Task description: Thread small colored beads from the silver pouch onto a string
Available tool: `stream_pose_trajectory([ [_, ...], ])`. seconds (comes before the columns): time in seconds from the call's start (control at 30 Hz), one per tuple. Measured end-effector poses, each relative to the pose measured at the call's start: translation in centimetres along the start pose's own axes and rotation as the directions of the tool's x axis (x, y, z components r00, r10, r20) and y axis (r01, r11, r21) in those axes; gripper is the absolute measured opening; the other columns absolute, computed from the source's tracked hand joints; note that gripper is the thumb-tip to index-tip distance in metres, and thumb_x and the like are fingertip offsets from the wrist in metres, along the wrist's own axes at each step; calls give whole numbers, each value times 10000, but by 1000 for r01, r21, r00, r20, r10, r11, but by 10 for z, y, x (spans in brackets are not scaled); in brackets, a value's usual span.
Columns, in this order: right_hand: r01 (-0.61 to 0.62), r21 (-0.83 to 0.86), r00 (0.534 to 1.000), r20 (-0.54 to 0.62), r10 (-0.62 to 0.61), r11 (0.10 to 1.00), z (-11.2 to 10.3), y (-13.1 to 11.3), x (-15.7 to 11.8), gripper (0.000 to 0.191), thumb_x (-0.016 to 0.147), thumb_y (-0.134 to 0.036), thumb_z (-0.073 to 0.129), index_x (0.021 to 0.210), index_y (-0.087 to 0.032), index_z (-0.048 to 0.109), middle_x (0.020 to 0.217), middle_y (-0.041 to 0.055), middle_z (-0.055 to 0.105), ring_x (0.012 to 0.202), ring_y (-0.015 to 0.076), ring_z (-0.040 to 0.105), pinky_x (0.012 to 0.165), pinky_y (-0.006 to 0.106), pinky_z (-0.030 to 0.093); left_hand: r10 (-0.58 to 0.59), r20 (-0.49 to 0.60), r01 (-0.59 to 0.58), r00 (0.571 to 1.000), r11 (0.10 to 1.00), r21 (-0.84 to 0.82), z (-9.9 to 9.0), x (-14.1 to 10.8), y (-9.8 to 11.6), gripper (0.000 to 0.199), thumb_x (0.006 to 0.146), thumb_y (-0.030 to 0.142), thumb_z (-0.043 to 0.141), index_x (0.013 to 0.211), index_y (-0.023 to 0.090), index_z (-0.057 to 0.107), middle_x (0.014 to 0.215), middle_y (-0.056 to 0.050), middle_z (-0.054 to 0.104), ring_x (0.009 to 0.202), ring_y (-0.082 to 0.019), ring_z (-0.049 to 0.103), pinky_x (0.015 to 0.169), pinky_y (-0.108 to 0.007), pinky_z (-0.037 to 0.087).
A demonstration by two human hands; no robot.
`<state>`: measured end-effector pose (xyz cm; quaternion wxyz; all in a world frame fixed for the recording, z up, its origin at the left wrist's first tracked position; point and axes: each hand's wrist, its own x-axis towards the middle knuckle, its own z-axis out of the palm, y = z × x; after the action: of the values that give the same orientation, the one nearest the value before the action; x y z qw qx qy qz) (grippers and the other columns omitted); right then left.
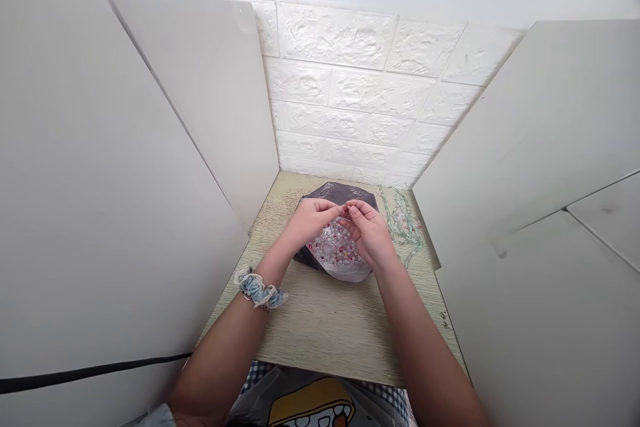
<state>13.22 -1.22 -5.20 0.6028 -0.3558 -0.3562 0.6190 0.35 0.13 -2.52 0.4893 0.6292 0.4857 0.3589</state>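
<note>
Both hands meet over an open grey plastic bag [350, 273] filled with small clear, pink and red beads [335, 243]. My left hand [315, 217] is closed in a pinch, its thumb and forefinger pointing right; what it grips is too small to make out. Against its fingertips, my right hand [370, 230] pinches a tiny red bead [346, 209] between thumb and forefinger. The other right fingers curl above the beads. Whether a thread runs between the hands cannot be seen. Green-and-clear bead strings [400, 217] lie right of the bag.
The bag rests on a wood-grain tabletop [330, 327]. Grey-white panels stand at the left [200, 93] and right [530, 147], with a white brick-pattern wall [350, 93] behind. Small shiny bits [443, 320] lie near the right edge. A scrunchie [260, 290] circles my left wrist.
</note>
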Motion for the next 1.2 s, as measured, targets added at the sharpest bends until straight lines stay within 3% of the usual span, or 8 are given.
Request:
stream_pose_trajectory([
  [0.27, -36, 118, 999, 0, 36, 992, 1, 2, 0, 157, 619, -229, 644, 735, -176, 552, 738, -29, 570, 703, 51, 550, 691, 173, 466, 12, -8, -12, 1000, 1000, -9, 0, 0, 2, 329, 667, 403, 534, 749, 106, 647, 636, -34, 584, 537, -83, 442, 450, -181, 292],
  [0.9, -42, 106, 999, 20, 40, 993, 4, 5, -1, 160, 580, -225, 681, 704, -189, 586, 728, -34, 594, 715, 63, 554, 738, 199, 455, 10, -4, -10, 1000, 999, -40, 0, 0, 0, 331, 677, 400, 528, 725, 92, 638, 594, -16, 538, 531, -82, 413, 487, -192, 301],
  [1.07, 64, -92, 997, -48, -68, 994, 1, 7, 0, 167, 580, -267, 677, 691, -181, 586, 693, -23, 586, 691, 92, 544, 726, 259, 450, 14, 1, -14, 1000, 999, -47, 2, 1, -2, 353, 685, 428, 521, 699, 90, 624, 506, 19, 412, 464, -53, 306, 432, -183, 226],
  [1.2, 188, -385, 974, -46, -222, 903, -3, 5, -1, 165, 634, -306, 630, 704, -166, 576, 672, -11, 566, 659, 99, 516, 657, 247, 429, -26, 0, 26, 1000, 998, -55, 2, 1, -1, 350, 667, 440, 539, 664, 95, 599, 479, 43, 311, 418, -38, 221, 390, -184, 161],
])
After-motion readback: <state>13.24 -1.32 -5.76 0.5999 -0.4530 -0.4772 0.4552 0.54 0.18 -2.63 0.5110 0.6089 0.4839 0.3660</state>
